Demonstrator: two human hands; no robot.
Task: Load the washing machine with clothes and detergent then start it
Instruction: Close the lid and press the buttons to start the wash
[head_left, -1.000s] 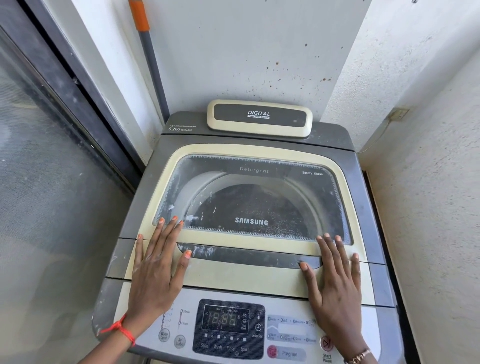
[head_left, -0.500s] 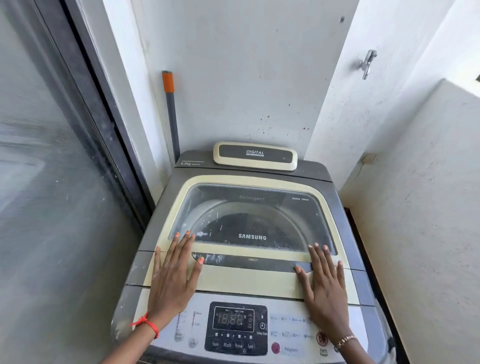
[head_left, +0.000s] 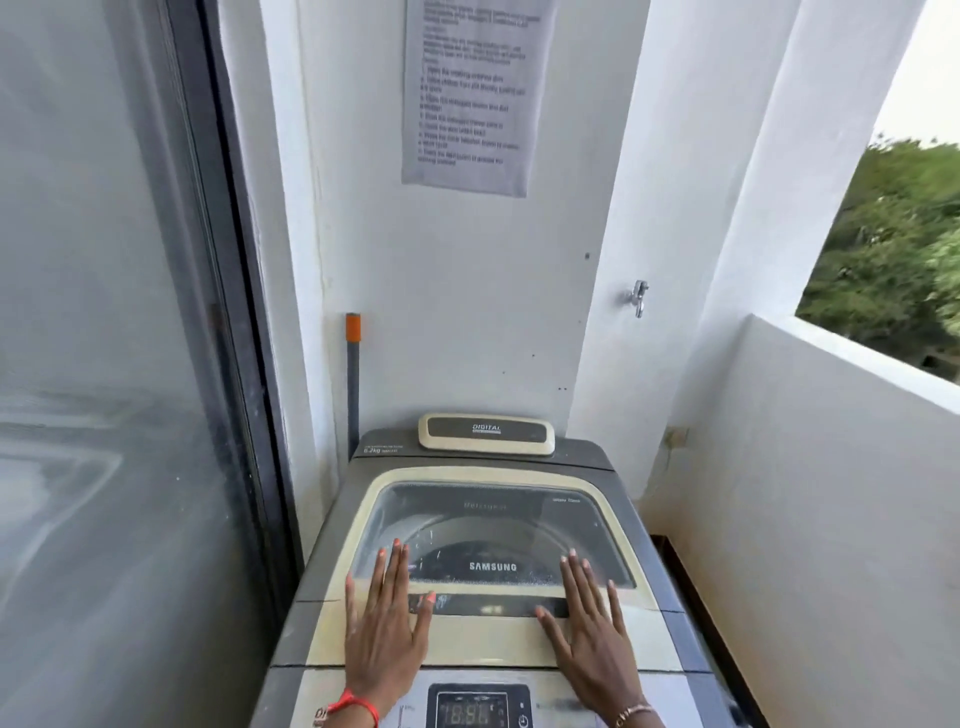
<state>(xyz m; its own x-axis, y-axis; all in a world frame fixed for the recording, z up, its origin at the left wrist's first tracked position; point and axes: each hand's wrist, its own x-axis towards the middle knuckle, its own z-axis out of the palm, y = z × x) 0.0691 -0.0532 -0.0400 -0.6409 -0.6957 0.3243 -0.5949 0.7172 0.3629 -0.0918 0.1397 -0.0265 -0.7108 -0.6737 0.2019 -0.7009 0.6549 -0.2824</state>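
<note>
washing machine (head_left: 670, 613) in the balcony corner, lid (head_left: 483, 642) down, display (head_left: 470, 714) lit. our left hand (head_left: 387, 629) and right hand (head_left: 587, 634) lie flat on the lid front, fingers spread, thumbs at the handle recess (head_left: 488, 605). dark shape under the glass, load or bare drum unclear. we judge loading not begun: next, hook the recess, lift.

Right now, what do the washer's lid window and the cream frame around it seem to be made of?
Lid window: glass or clear plastic, glossy; the drum shows through it. Cream frame: probably moulded plastic, matte and yellowed, with rounded corners.
</note>
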